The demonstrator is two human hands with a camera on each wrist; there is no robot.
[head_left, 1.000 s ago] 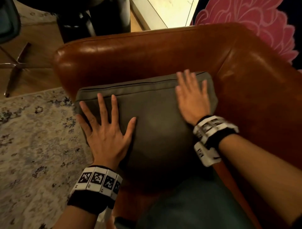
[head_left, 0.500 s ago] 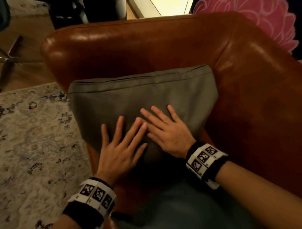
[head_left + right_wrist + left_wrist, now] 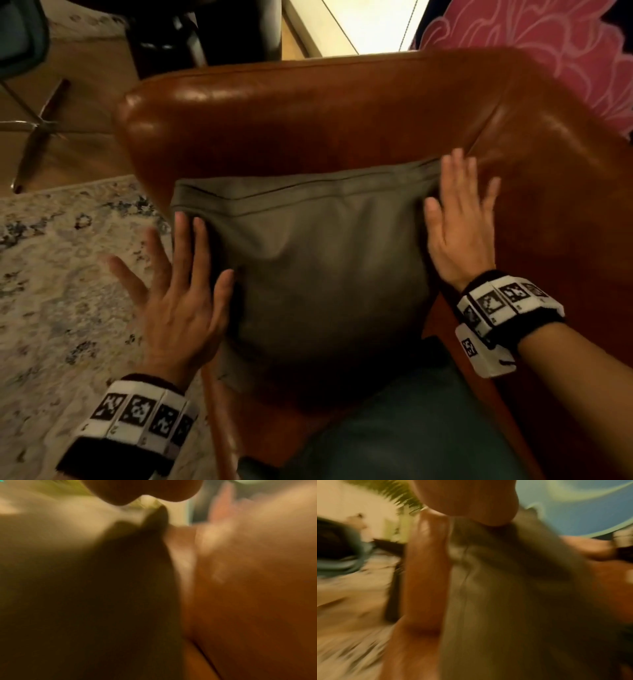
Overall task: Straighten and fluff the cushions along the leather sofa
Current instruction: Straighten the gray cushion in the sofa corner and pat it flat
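A grey-green cushion [image 3: 318, 274] leans against the arm of the brown leather sofa [image 3: 308, 113] in the head view. My left hand [image 3: 178, 291] lies flat against the cushion's left side, fingers straight and spread. Flat against the cushion's right edge is my right hand [image 3: 459, 226], fingers straight, at the upper right corner beside the sofa back. Both wrist views are blurred; in the left wrist view the cushion [image 3: 513, 601] fills the middle, and in the right wrist view the cushion [image 3: 120, 595] shows as a dark mass beside the brown sofa [image 3: 257, 601].
A patterned pale rug [image 3: 61, 291] covers the floor to the left. A metal chair base [image 3: 37, 130] stands on the wooden floor at the upper left. A pink flower-patterned cushion [image 3: 548, 51] lies behind the sofa at the upper right. My blue-clad leg [image 3: 411, 428] is at the bottom.
Half a second ago both hands lay together on the cushion's front. They have moved apart to its left and right sides, and the cushion now looks narrower between them.
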